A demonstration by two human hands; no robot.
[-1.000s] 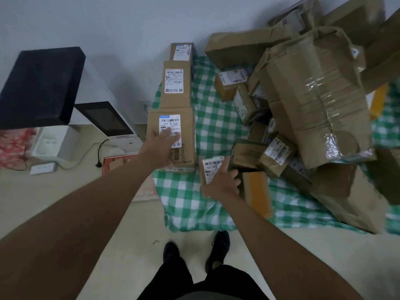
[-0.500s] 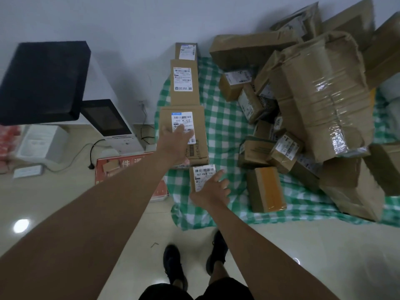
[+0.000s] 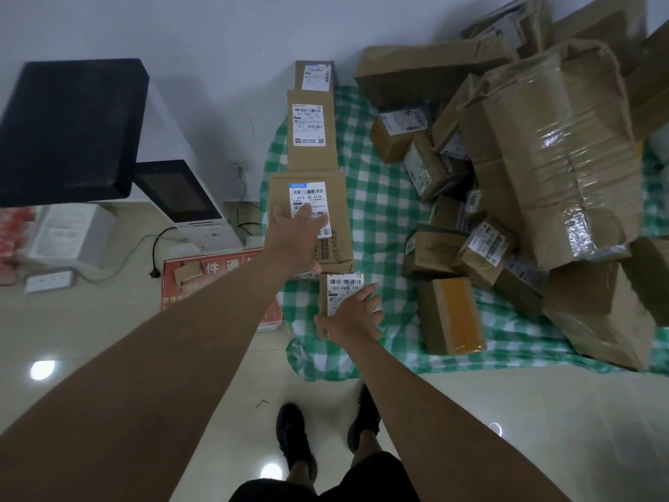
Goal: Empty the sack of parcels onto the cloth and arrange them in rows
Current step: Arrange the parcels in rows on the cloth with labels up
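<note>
- Head view: a green-and-white checked cloth (image 3: 383,211) lies on the pale floor (image 3: 108,338) against a white wall, with brown parcels on it.
- Along the cloth's left edge four parcels stand in one row running away from the person: a small far parcel (image 3: 314,75), a tall narrow parcel (image 3: 312,135), a wide parcel (image 3: 318,219), and nearest a small labelled parcel (image 3: 338,291), each touching or just beside the next.
- The left hand (image 3: 295,235) rests flat on the wide parcel, fingers (image 3: 307,211) straight and a little spread over its white label.
- The right hand (image 3: 353,317) lies on the small labelled parcel, fingers (image 3: 367,289) loosely spread across its near right corner; whether the thumb hooks its edge I cannot tell.
- To the right the rest of the parcels sit in an unsorted heap: a big taped parcel (image 3: 557,154) leaning on smaller ones, and a box with yellow tape (image 3: 452,313) at the near side.
- Left of the cloth stand a black-topped white machine (image 3: 72,128), a red sign (image 3: 217,280) flat on the floor and a white power strip (image 3: 50,280).
- The person's black shoes (image 3: 295,436) stand just short of the cloth's near edge.
</note>
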